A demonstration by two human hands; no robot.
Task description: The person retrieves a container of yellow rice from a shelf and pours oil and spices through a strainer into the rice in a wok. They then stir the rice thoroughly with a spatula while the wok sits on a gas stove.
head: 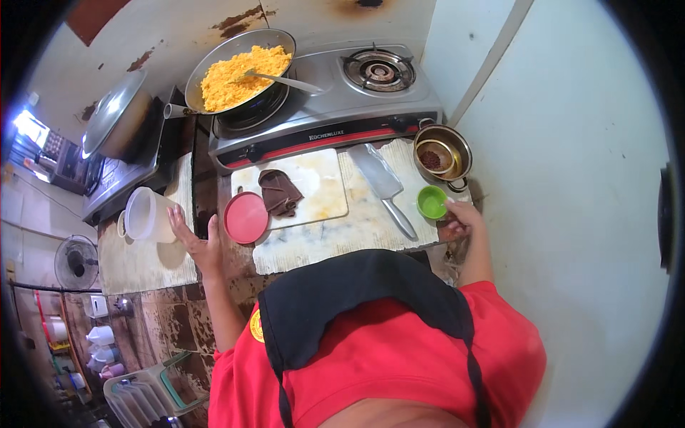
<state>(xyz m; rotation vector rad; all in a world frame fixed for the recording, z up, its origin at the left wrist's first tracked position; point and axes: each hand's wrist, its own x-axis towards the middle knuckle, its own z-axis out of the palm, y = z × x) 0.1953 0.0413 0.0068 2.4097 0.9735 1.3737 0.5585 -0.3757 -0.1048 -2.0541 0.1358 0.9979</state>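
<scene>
At the right of the counter, my right hand (461,217) grips the rim of a small green plastic cup (431,203). My left hand (197,241) is spread, its fingers beside a translucent plastic tub (151,215); whether they touch it cannot be told. A red round lid (246,218) lies between my hands, overlapping the edge of a white cutting board (321,184) with a folded brown cloth (280,192) on it. Right of the board lies a cleaver (379,176) with a metal handle. Behind the cup, a steel pot (461,145) holds a smaller bowl with dark red bits inside.
A two-burner gas stove (326,124) spans the back, its left burner under a wok (193,80) of yellow-orange rice with a metal spoon (294,83). A lidded pot (120,120) stands on another stove at left. A pale wall (562,187) bounds the right side.
</scene>
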